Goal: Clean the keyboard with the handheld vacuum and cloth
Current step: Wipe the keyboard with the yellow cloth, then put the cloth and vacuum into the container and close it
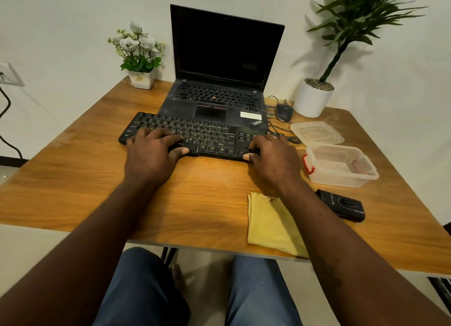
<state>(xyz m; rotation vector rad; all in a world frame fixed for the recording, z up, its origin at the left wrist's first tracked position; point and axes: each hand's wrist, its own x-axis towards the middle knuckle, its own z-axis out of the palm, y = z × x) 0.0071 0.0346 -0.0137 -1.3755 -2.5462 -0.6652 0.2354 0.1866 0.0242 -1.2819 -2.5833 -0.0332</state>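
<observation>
Mid-worktop, just in front of the laptop (219, 101), sits the black keyboard (207, 136). Its far edge is hard against the laptop's near edge, and I can't tell if it overlaps.

You have both hands on it. Left grip (151, 152) is at the left end, fingers spread over the keys, thumb on the near edge. Right grip (273, 155) is at the right end in the same pose, thumb tip on the front rim. Both are clamped on the keyboard and neither holds a tool. Can't tell if the board is lifted or flat.

Step, as a judgement: setup. You're positioning the keyboard; cleaning is not yet begun.

The yellow cloth (271, 225) lies folded near the front edge of the worktop (73, 179), partly under your right forearm. A small black device (341, 205) lies right of the cloth, likely the handheld vacuum; its label is too small to read.

Next move: free the right grip, reach back and right for the device, and keep the left on the board to steady it. Watch the cable (280, 130) trailing off the right end, which could snag.

Further out are a clear tub (341, 164), its lid (317, 131), a mouse (284, 112), a white plant pot (313, 100) and a flower pot (141, 79).
</observation>
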